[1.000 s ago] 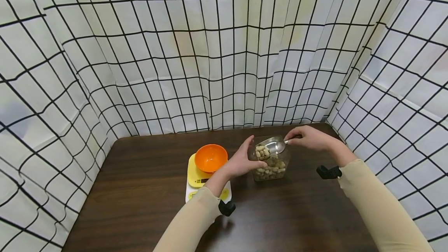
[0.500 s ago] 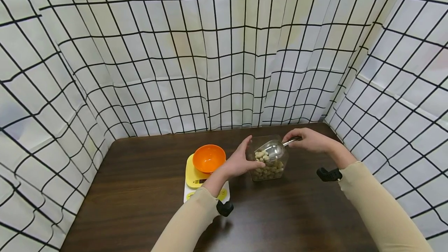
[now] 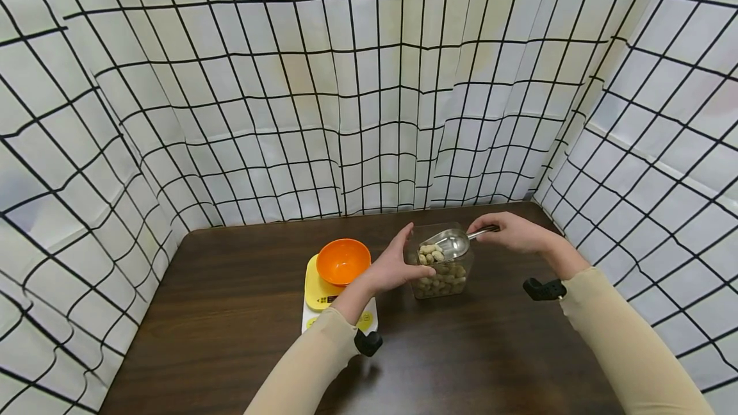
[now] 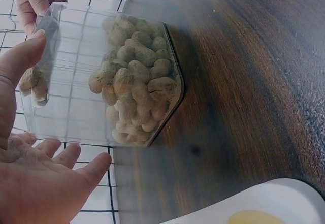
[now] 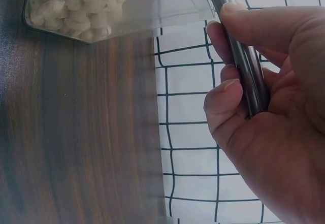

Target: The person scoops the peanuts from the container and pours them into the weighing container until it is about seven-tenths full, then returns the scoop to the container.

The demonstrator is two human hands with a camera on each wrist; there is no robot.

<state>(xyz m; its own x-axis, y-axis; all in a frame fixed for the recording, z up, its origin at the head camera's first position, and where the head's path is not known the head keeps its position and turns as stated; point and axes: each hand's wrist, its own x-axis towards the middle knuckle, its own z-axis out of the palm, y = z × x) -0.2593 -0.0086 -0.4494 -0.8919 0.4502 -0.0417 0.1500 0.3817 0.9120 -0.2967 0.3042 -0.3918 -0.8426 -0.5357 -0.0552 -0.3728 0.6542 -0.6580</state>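
A clear plastic container (image 3: 442, 285), part filled with peanuts in shells (image 4: 137, 82), stands on the table. My left hand (image 3: 393, 266) is at its left side, thumb across the front near the rim. The other fingers spread nearly straight along the left wall. In my right hand (image 3: 507, 231) is the handle of a metal scoop (image 3: 455, 244), gripped between thumb and curled fingers. The right wrist view shows the dark handle (image 5: 249, 71) in that grip. The scoop slants down to the left in the container's mouth, with several peanuts in its bowl.
Left of the container, an orange bowl (image 3: 343, 262) sits on a yellow and white kitchen scale (image 3: 316, 287), which my left forearm partly covers. Brown wooden table (image 3: 230, 312) surrounds them. White curtains (image 3: 259, 82) with black grid lines enclose the back and sides.
The scoop dips slightly among the peanuts, its handle tilting up, then lifts a little with peanuts in its bowl. The left hand stays beside the container; the view shifts slightly.
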